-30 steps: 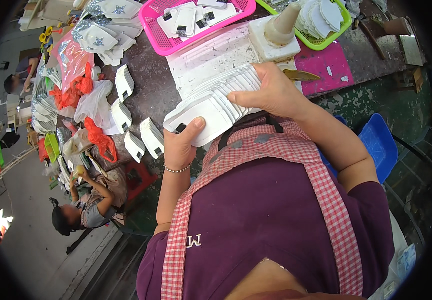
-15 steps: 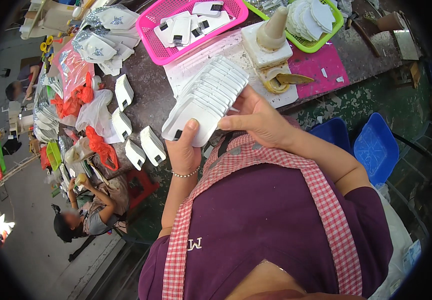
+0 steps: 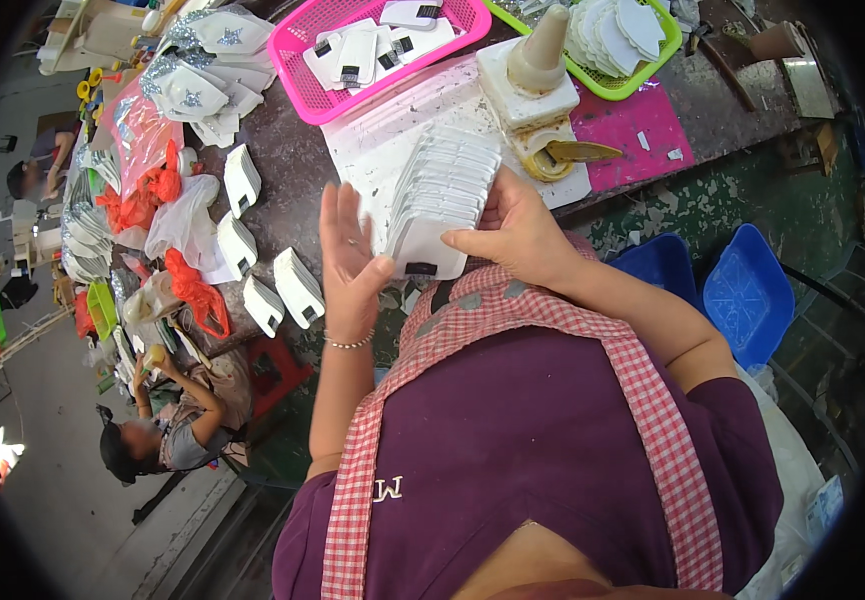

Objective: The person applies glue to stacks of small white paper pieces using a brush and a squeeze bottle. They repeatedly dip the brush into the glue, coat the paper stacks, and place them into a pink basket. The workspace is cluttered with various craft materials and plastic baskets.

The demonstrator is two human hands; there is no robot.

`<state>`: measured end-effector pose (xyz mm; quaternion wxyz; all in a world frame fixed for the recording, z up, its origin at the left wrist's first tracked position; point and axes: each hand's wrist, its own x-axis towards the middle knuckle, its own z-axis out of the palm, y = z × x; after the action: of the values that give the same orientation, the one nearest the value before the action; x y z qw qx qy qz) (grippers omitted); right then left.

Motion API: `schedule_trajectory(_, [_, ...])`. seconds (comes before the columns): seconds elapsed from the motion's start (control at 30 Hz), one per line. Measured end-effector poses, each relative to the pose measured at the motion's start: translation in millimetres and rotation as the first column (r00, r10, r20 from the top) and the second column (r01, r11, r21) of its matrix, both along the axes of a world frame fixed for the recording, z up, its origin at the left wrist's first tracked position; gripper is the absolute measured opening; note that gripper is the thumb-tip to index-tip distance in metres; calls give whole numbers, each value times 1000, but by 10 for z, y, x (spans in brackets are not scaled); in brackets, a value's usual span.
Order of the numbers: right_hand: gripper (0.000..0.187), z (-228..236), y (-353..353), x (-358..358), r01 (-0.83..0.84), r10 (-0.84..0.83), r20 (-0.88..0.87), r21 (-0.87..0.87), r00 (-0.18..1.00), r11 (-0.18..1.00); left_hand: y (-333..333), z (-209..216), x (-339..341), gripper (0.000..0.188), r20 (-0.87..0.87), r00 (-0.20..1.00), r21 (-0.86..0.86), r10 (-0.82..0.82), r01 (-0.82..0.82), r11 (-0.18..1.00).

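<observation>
A fanned stack of white, flat, rounded pieces (image 3: 445, 190) is in my right hand (image 3: 523, 228). The right thumb presses on the front piece, and the fingers go behind the stack's right side. A small black label shows at the near edge of the front piece. My left hand (image 3: 353, 268) is at the stack's left side, fingers stretched upward and apart. Its thumb points at the stack's lower left corner; whether it touches is unclear. Under the stack lies a white sheet (image 3: 358, 150) on the dark table (image 3: 298, 185).
A pink basket (image 3: 303, 95) holds similar labelled pieces. Beside it stand a white block with a cone (image 3: 538, 60) and a tape roll (image 3: 550, 160). Right of these is a green basket (image 3: 643, 85). Small stacks of white pieces (image 3: 298, 285) lie left. A person (image 3: 188, 420) sits far left.
My left hand has let go of the stack and opened, moving slightly up and left. The stack, held by the right hand, has turned more upright.
</observation>
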<state>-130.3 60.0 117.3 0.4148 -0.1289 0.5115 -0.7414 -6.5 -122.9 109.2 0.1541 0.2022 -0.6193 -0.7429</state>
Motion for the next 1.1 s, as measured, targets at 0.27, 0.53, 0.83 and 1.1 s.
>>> schedule_trajectory(0.27, [69, 160, 34, 73, -150, 152, 56, -35, 987, 988, -127, 337, -259, 84, 313, 780, 216, -541, 497, 841])
schedule_trajectory(0.53, [45, 223, 141, -450, -236, 237, -25, 42, 971, 971, -28, 337, -258, 64, 293, 772, 296, -565, 488, 821])
schedule_trajectory(0.83, [27, 206, 53, -574, -280, 281, -9, 79, 960, 957, -7, 429, -291, 67, 324, 726, 312, -606, 523, 793])
schedule_trajectory(1.1, [27, 248, 6, -601, -214, 280, -254, 259, 926, 942, -32, 438, -323, 73, 296, 753, 283, -587, 518, 807])
